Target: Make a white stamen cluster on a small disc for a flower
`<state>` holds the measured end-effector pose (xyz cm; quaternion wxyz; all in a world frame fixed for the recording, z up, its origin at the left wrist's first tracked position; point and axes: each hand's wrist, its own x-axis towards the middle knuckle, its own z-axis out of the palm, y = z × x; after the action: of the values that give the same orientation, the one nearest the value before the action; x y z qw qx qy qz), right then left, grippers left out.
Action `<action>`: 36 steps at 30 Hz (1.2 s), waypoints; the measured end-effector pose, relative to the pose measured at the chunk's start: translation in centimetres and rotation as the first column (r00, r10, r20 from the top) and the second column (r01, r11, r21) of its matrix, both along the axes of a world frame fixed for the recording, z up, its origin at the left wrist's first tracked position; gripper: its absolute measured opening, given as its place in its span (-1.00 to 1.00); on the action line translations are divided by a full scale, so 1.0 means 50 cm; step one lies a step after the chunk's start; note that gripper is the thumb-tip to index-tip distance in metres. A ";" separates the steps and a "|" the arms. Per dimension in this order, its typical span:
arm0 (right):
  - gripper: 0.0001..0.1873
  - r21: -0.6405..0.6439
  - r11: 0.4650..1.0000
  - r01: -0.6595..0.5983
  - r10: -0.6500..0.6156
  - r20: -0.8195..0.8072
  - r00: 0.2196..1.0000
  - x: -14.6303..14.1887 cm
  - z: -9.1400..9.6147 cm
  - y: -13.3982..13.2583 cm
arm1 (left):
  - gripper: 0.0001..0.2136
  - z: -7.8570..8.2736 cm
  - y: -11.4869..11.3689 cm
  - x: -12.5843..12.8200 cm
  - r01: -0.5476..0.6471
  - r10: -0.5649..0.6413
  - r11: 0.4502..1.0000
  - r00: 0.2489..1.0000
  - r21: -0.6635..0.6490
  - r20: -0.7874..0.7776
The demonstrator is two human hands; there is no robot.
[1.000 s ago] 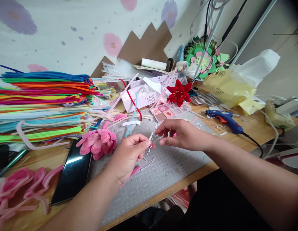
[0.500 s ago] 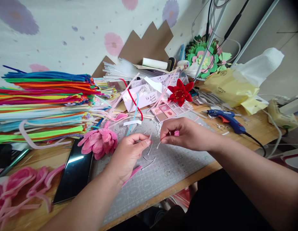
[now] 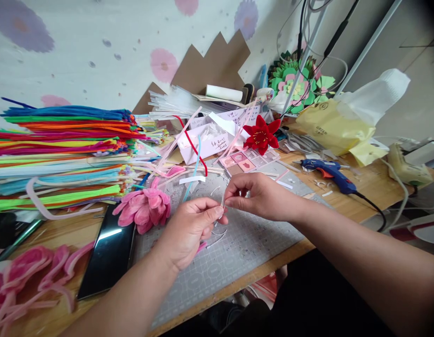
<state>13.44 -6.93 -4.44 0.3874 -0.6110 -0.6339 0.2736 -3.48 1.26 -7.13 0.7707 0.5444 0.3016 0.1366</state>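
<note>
From my remote post I inspected the hands first. The left hand was closed in a pinch, thumb against fingers, on thin white strands of which only a short length showed. The right hand met it, its thumb and forefinger closed on the same material from the other side. I could not tell how many strands were held, or whether they were joined. They were held above the grey cutting mat, near its middle.

I judged the step in hand to be fine fingertip work, bringing the strands together. In my assessment the next move called for a steady left pinch and a small, light adjustment by the right; a loose grip would risk dropping a strand.

Beneath the hands, a loose white strand lay on the mat. Left of the left hand lay a pink fuzzy flower, beside a black phone. Beyond the right hand I recorded a makeup palette and a red flower. Farther out, bundled pipe cleaners were stacked at left, and a blue glue gun lay on the wooden surface at right.
</note>
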 end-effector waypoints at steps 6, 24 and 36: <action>-0.92 -0.001 1.000 -0.004 0.004 0.008 1.000 0.000 -0.003 0.001 | -0.86 0.002 0.003 -0.004 0.066 -0.066 0.998 0.998 0.020 -0.004; -0.77 -0.012 1.000 -0.022 0.025 0.563 0.826 0.036 -0.071 0.112 | -0.89 0.011 0.044 0.000 -0.256 0.253 0.966 0.965 0.044 0.065; -0.89 -0.075 0.994 -0.074 0.104 0.550 0.828 0.010 -0.040 0.094 | -0.87 -0.007 0.050 -0.001 -0.279 0.282 0.929 0.959 0.243 0.024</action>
<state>13.96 -2.24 -6.44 0.1587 -0.6434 -0.7394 0.1189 -3.52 3.78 -7.47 0.6686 0.5871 0.3617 0.2783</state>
